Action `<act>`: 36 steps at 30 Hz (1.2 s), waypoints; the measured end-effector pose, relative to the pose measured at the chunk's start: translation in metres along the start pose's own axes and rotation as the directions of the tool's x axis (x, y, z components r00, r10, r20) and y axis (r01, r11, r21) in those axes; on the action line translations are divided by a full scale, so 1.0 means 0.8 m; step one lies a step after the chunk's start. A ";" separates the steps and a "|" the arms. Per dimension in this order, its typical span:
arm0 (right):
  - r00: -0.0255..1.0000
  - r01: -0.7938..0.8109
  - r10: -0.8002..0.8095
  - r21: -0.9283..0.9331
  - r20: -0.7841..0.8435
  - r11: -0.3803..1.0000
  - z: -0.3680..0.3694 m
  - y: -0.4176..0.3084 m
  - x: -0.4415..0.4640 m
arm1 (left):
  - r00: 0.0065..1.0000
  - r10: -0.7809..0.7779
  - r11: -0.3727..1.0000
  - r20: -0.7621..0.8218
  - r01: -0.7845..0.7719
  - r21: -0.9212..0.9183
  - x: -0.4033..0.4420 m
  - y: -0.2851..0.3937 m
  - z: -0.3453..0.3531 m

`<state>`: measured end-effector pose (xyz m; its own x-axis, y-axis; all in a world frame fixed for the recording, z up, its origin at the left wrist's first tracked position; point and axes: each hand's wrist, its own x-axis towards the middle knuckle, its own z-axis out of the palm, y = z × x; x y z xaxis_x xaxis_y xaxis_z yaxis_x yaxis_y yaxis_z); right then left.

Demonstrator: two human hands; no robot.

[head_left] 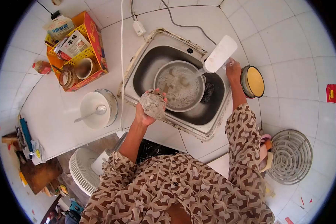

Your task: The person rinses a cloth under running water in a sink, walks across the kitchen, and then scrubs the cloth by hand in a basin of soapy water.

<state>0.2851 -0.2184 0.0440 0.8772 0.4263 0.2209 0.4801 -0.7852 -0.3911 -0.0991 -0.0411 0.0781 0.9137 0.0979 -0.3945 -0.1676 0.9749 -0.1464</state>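
My left hand [147, 114] holds a wet, crumpled grey rag [153, 104] at the near-left rim of the sink, fingers curled around it. My right hand [233, 71] is closed at the side of the white faucet [221, 54], on its handle, which the fingers mostly hide. Water runs from the spout into a round metal basin [202, 91] of cloudy, foamy water. This basin stands inside the stainless steel sink [143, 71]. A dark scouring pad [208, 92] lies beside it, on the sink floor.
White bowls [87, 100] with a spoon [100, 109] stand left of the sink, beyond a hanging white cord [122, 67]. Farther back is a box [95, 44] of jars and packets. Stacked yellow-lined bowls [255, 82] sit right, near a round rack [290, 156]. A fan [82, 170] stands below.
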 end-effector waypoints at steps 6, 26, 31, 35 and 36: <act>1.000 -0.010 0.010 0.004 0.027 1.000 -0.011 -0.004 0.001 | 0.999 -0.024 1.000 0.044 0.024 0.008 -0.004 0.000 0.002; 0.956 -0.223 -0.023 0.779 0.291 0.586 -0.063 -0.236 -0.293 | 0.980 0.192 0.928 -0.043 -0.168 0.332 0.034 -0.054 0.006; 0.797 -0.604 0.265 0.723 0.542 0.337 -0.067 -0.186 -0.278 | 0.932 0.173 0.835 -0.318 0.032 0.550 0.024 -0.056 0.031; 0.935 -0.336 0.135 0.693 0.329 0.638 -0.086 -0.182 -0.299 | 0.914 0.155 0.852 -0.375 0.068 0.519 0.029 -0.055 0.029; 0.981 -0.104 -0.032 0.655 0.192 0.749 -0.097 -0.200 -0.315 | 0.947 0.103 0.908 -0.304 0.035 0.418 0.039 -0.053 0.016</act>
<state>-0.0129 -0.2348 0.1200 0.8461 0.5300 0.0575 0.2730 -0.3382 -0.9006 -0.0587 -0.0768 0.0837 0.7354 0.1324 -0.6645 0.0350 0.9720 0.2324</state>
